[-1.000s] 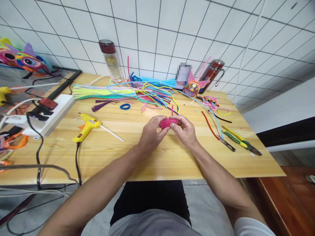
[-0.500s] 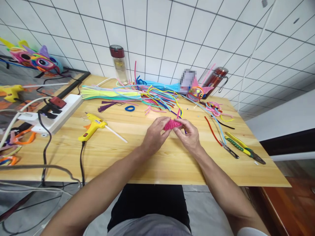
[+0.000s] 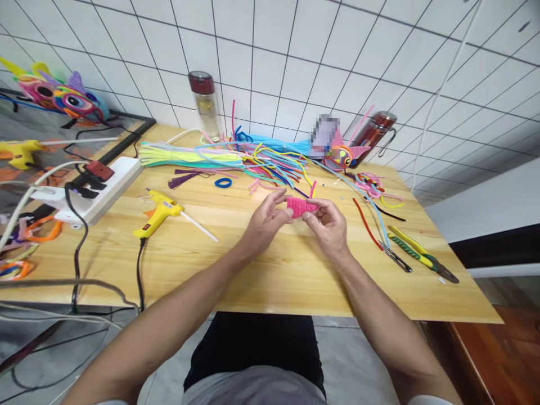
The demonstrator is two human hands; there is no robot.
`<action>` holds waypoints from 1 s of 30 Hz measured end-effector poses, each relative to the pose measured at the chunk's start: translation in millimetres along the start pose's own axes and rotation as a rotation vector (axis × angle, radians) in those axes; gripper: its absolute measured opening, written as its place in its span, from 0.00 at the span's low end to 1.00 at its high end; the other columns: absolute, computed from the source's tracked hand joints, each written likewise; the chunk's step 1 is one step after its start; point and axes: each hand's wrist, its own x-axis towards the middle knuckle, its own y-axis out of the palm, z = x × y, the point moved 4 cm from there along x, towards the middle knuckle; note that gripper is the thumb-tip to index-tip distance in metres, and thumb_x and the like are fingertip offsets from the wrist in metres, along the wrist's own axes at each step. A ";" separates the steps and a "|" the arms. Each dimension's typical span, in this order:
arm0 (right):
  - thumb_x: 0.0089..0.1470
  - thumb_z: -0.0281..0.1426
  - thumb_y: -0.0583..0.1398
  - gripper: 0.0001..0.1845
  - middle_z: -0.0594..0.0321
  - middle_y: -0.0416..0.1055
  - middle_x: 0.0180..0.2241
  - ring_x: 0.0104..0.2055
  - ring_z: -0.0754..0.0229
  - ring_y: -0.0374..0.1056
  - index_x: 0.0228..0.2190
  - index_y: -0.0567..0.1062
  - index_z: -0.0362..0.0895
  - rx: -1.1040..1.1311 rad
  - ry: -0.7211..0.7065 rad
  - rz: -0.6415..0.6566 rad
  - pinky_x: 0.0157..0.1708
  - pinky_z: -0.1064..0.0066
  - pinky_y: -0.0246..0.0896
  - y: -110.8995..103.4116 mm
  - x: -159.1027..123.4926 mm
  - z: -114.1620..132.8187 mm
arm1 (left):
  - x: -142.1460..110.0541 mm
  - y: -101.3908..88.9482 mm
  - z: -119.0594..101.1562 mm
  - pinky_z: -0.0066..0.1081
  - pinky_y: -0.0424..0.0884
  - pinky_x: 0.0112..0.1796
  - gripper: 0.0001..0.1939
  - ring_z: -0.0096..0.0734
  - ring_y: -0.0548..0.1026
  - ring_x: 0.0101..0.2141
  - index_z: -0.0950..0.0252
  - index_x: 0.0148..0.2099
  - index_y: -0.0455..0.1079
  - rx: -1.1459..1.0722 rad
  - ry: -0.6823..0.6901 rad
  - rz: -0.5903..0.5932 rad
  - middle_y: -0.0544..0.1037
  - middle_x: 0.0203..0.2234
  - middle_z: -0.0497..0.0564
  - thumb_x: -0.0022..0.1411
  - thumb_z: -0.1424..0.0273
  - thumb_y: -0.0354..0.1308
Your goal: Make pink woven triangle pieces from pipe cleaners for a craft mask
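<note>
A bright pink coil of wound pipe cleaner [image 3: 300,207] is raised over the front half of the table, with a short pink end standing up from its right side. My right hand [image 3: 331,225] pinches the coil's right end between thumb and fingers. At the left end is my left hand [image 3: 265,222], its fingers apart and its thumb tip at the coil's edge. Just behind the hands lies a loose heap of coloured pipe cleaners [image 3: 274,163].
On the left are a yellow glue gun [image 3: 158,214] and a white power strip [image 3: 101,188] with trailing cables. Pliers [image 3: 422,256], small scissors [image 3: 396,257] and a red pipe cleaner [image 3: 366,222] lie on the right. A glass bottle [image 3: 206,107] and a dark red flask [image 3: 373,138] stand behind.
My left hand's fingers have loosened and spread from the coil. The coil has shifted slightly right with my right hand, showing more of its wound face.
</note>
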 end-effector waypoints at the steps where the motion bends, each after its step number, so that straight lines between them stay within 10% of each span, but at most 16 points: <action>1: 0.58 0.44 0.75 0.20 0.67 0.77 0.29 0.29 0.59 0.72 0.48 0.83 0.49 0.036 0.035 0.009 0.33 0.65 0.71 0.2 0.9 -1.5 | 1.3 0.5 0.9 0.38 0.85 0.47 0.35 0.39 0.88 0.44 0.65 0.71 0.70 -0.096 -0.089 0.022 0.84 0.58 0.65 0.69 0.55 0.70; 9: 0.55 0.51 0.76 0.27 0.68 0.76 0.28 0.28 0.60 0.71 0.49 0.82 0.49 0.191 0.144 0.106 0.32 0.66 0.69 3.3 4.6 -8.5 | 2.0 5.1 -2.3 0.32 0.84 0.41 0.29 0.31 0.86 0.32 0.65 0.55 0.80 -0.378 -0.320 0.118 0.87 0.34 0.51 0.57 0.58 0.82; 14: 0.55 0.53 0.75 0.26 0.60 0.79 0.42 0.38 0.56 0.73 0.48 0.85 0.51 0.034 0.016 0.048 0.38 0.62 0.73 0.8 4.4 -2.1 | 2.5 2.6 0.6 0.32 0.85 0.43 0.25 0.31 0.87 0.34 0.65 0.55 0.81 -0.411 -0.365 0.098 0.88 0.36 0.53 0.60 0.62 0.81; 22: 0.55 0.53 0.76 0.27 0.66 0.75 0.28 0.30 0.57 0.70 0.50 0.86 0.51 0.078 0.077 0.096 0.33 0.63 0.72 2.6 4.9 -5.2 | 3.4 1.0 0.5 0.28 0.83 0.42 0.29 0.28 0.86 0.34 0.64 0.57 0.82 -0.432 -0.351 0.122 0.88 0.38 0.52 0.56 0.62 0.83; 30: 0.58 0.52 0.74 0.26 0.59 0.85 0.42 0.33 0.57 0.75 0.52 0.85 0.52 0.006 -0.041 0.035 0.41 0.58 0.78 1.1 -0.7 4.4 | -0.9 3.4 -12.2 0.31 0.82 0.41 0.32 0.29 0.85 0.33 0.60 0.60 0.79 -0.359 -0.229 0.201 0.86 0.43 0.51 0.58 0.57 0.82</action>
